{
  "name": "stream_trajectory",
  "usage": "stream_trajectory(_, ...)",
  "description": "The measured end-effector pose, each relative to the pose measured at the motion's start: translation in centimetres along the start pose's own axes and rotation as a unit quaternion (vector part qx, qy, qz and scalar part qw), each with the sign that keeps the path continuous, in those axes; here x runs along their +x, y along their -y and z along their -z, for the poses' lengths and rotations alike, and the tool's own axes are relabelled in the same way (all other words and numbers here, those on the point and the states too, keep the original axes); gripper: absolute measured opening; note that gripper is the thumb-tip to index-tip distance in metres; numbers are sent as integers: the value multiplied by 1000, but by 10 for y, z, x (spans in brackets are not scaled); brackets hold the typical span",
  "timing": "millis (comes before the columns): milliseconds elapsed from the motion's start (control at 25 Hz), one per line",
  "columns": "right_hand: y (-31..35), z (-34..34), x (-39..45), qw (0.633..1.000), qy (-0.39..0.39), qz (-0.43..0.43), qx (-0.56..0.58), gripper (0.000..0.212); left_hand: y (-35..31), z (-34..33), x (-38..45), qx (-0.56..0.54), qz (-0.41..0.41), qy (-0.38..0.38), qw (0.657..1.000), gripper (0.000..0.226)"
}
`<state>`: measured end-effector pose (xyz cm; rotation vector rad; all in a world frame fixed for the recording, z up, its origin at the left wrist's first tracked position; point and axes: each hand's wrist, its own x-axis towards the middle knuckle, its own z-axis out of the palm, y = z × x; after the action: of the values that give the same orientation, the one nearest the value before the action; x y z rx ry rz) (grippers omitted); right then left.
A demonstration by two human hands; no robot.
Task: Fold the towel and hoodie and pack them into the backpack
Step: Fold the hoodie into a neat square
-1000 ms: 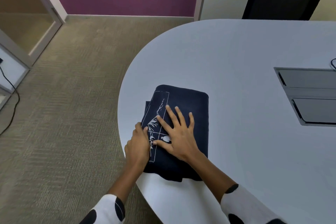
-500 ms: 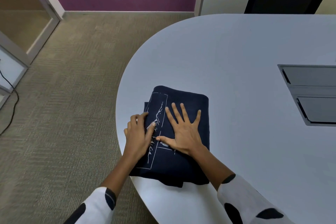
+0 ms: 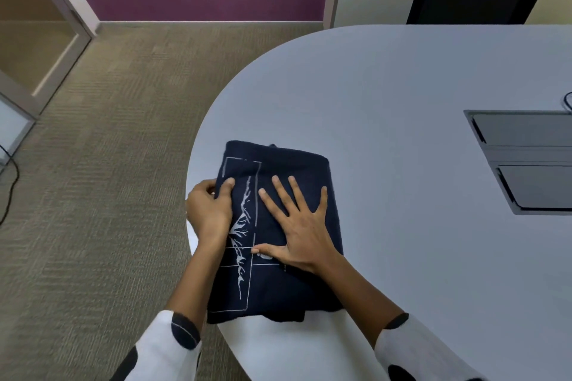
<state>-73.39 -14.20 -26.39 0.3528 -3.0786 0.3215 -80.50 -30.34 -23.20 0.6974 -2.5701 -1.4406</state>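
A broad white table (image 3: 418,96) with a rounded end is seen filling the right of the view, olive carpet (image 3: 102,164) spread out to its left. Set into the tabletop at the far right is a grey hatch panel (image 3: 526,161). Near the table's rounded left edge, a folded navy hoodie (image 3: 291,164) is laid flat, its near corner hanging slightly over the rim. A white line print is carried on the fabric (a rectangle frame with a jagged graphic; no lettering can be read). The right hand (image 3: 301,226) is pressed flat on top, fingers straight and spread apart. The hoodie's left edge is pinched by the left hand (image 3: 209,210), thumb on top, fingers curled beneath. White sleeves with black dots are visible at both wrists.
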Motion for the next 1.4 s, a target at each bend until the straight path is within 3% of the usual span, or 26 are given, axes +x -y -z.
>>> stream_trajectory(80, 1, -6, 0, 1000, 19, 10, -8, 96, 17, 7, 8, 50, 35, -13, 998, 30)
stream_trajectory(160, 0, -13, 1, 999, 34, 0, -6, 94, 26, 6, 11, 116, 10, 26, 993, 38)
stream_trajectory(240, -3, -17, 1, 999, 35, -8, 0, 93, 28, 3, 3, 197, -136, 32, 970, 47)
stream_trajectory(320, -7, -19, -3, 1000, 26, -9, 3, 92, 35, 0, -10, 287, -313, 76, 902, 54)
stream_trajectory(360, -10, -21, -5, 1000, 24, -8, 5, 91, 40, 0, -16, 321, -350, 120, 872, 60)
stream_trajectory(400, -14, -23, -7, 1000, 23, -9, 8, 89, 47, 0, -20, 341, -340, 161, 862, 68)
stream_trajectory(560, -24, -26, -8, 998, 36, -48, 30, 87, 60, -4, -14, 349, -227, 232, 879, 94)
stream_trajectory(800, -21, -27, -7, 979, 41, -175, 93, 102, 58, 2, -24, 365, -228, 250, 867, 104)
stream_trajectory(960, -22, -24, -22, 945, 38, -256, 198, 113, 65, 7, -40, 363, -227, 247, 870, 106)
stream_trajectory(1040, -26, -17, -33, 920, 29, -293, 259, 110, 64, 7, -39, 366, -230, 265, 862, 114)
stream_trajectory(1120, -32, -11, -38, 917, 18, -299, 265, 96, 62, 8, -36, 385, -235, 278, 848, 123)
stream_trajectory(1160, -36, -8, -37, 906, 13, -313, 284, 86, 61, 8, -36, 398, -237, 283, 840, 126)
stream_trajectory(1240, -49, 0, -36, 850, 18, -366, 378, 73, 58, 7, -38, 413, -242, 294, 827, 130)
stream_trajectory(1400, -70, 16, -51, 665, 90, -397, 626, 59, 47, -8, -48, 428, -259, 306, 810, 128)
